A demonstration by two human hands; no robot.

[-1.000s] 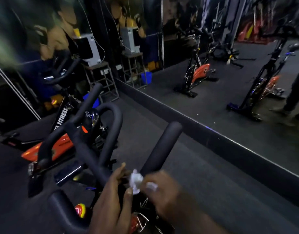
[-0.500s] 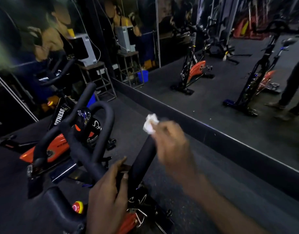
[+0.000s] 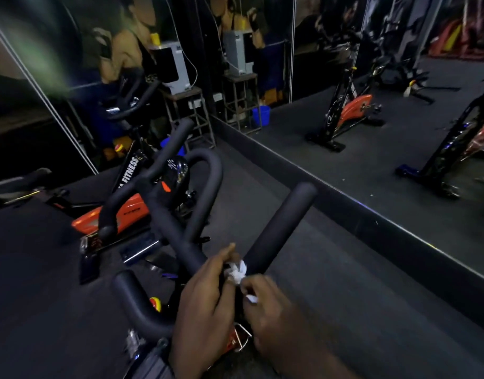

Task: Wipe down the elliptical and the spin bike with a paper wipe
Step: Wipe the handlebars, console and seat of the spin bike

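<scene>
The spin bike's black foam handlebar [image 3: 186,231] fills the lower middle of the head view. Its right prong [image 3: 281,225] points up and to the right. My right hand [image 3: 268,307] pinches a crumpled white paper wipe [image 3: 236,272] against the base of that prong. My left hand [image 3: 205,299] rests on the handlebar's centre, just left of the wipe, fingers curled round the bar. The bike's orange and black frame [image 3: 126,214] shows beneath the handlebar.
A wall mirror [image 3: 372,149] runs along the right, with a raised black ledge [image 3: 344,214] at its foot; reflected spin bikes appear in it. A metal stand [image 3: 194,116] holding a white box and a blue bucket [image 3: 261,114] stand at the back. Dark rubber floor surrounds the bike.
My right hand has slid the wipe from the tip of the right prong down to its base. My left hand stayed on the handlebar's centre.
</scene>
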